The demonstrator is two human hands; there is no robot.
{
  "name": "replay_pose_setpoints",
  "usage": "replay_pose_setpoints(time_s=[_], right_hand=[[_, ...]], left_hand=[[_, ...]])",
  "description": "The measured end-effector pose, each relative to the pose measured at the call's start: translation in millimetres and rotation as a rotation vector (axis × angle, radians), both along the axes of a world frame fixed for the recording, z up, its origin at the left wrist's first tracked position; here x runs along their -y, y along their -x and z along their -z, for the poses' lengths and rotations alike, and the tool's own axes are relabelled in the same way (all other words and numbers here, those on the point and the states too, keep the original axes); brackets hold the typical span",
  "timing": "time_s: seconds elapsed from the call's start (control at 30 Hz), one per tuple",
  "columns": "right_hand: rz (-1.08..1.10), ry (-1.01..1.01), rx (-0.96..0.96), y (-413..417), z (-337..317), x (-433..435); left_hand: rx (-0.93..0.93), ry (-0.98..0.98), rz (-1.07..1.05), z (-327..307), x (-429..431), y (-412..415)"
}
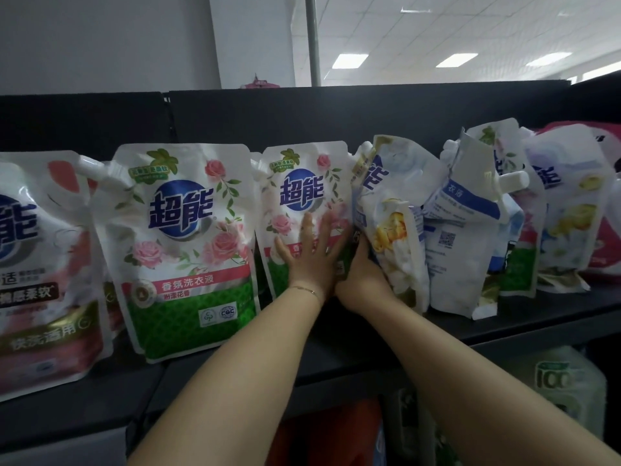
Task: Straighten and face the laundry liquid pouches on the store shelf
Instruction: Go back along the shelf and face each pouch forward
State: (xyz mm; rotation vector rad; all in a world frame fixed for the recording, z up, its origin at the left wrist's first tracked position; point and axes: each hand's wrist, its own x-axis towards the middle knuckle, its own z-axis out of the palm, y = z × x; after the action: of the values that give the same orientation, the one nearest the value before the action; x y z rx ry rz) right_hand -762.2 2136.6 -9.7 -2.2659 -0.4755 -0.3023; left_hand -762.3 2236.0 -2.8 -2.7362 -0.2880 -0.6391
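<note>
Pouches stand in a row on the black shelf (pixel 524 317), long axes roughly upright. Large rose pouch (pixel 188 250) faces front: "超能", "香氛洗衣液", CQC mark; spout at top left. Second rose pouch (pixel 302 196), same "超能" logo, also faces front; left hand (pixel 312 253) pressed flat on it, fingers spread. Right hand (pixel 361 267) wedged between it and yellow pouch (pixel 393 237); fingers hidden, grip cannot be told. Yellow pouch turned edge-on, tilted; reversed pouch (pixel 460 237) shows its back, QR code.

White pouches on a black shelf (pixel 504 317)
Rose pouch (pixel 188 250) — pink roses, green base; yellow-flower pouch (pixel 393 237) — white.
</note>
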Motion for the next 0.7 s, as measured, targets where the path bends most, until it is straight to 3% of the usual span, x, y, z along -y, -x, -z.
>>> replay_pose_setpoints(time_s=[0.2,0.4,0.5,0.7], right_hand=[[-0.078,-0.042,0.004,17,2,-5],[-0.138,-0.021,0.162,49,-2,8],[-0.121,0.034,0.253,58,-1,25],[0.004,0.001,0.441,52,1,86]], left_hand=[[-0.036,-0.016,0.091,-4,-4,21],[0.160,0.017,0.279,-7,-11,54],[0.148,0.201,0.345,-3,-5,60],[0.124,0.863,0.492,1,41,51]])
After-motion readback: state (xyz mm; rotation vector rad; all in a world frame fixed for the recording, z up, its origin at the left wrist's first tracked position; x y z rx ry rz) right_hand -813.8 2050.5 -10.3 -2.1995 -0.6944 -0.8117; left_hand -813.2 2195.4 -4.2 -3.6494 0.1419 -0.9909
